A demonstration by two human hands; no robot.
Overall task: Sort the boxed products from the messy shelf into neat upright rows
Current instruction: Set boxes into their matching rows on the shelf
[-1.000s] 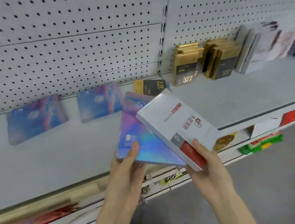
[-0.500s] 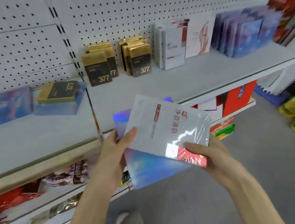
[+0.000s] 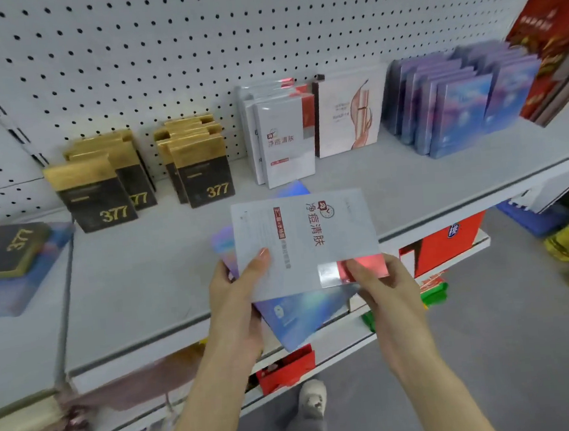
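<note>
Where the grey pegboard meets the grey shelf, boxed stock stands in upright rows against the back. From the right these are blue-purple boxes, one pale pink-marked box, white boxes, and two rows of gold-and-black boxes marked 377. At the far left one gold-and-black box lies flat on a flat blue box.

Over the shelf's front edge two boxes are held as a stack, well apart from the rows. The white box is uppermost, printed face up and tilted. The iridescent box lies under it, showing at the top, left and lower edges.

The left hand pinches the stack at its lower left. Its thumb is pressed on the white face; its fingers are hidden beneath. The right hand pinches the white box at its red lower-right corner, thumb on top. Whether those fingers also touch the lower box cannot be determined.
</note>
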